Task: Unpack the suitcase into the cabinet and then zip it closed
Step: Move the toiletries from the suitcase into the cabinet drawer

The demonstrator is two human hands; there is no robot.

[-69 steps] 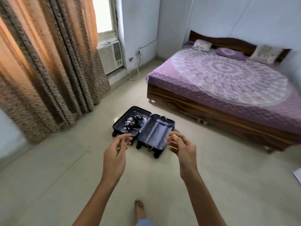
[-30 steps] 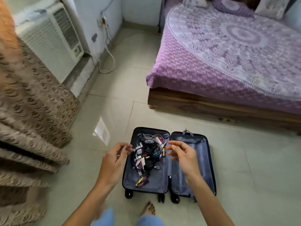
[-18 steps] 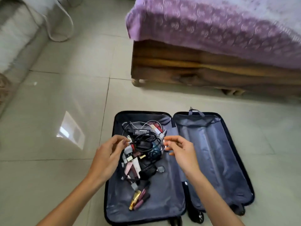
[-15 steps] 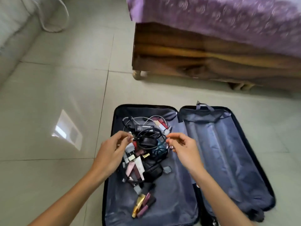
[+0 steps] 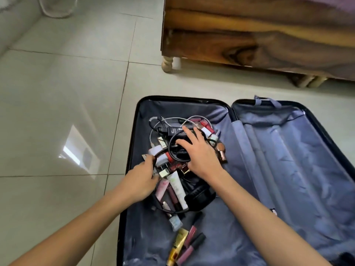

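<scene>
The suitcase [image 5: 240, 189] lies open on the tiled floor [image 5: 57, 112], near the wooden bed frame [image 5: 249, 39]; the left hand [image 5: 141, 181] closes on a black cable [image 5: 172, 150] in the left half's clutter; the right hand [image 5: 199, 152] rests spread, fingers open, over the cable's coil.

Suitcase [image 5: 288, 169] lining slate blue, black rim. Cables [image 5: 178, 150] black and white. Tubes [image 5: 177, 187] pink, white, gold. Floor [image 5: 57, 112] pale grey tile. Bed frame [image 5: 249, 35] brown woodgrain.
</scene>
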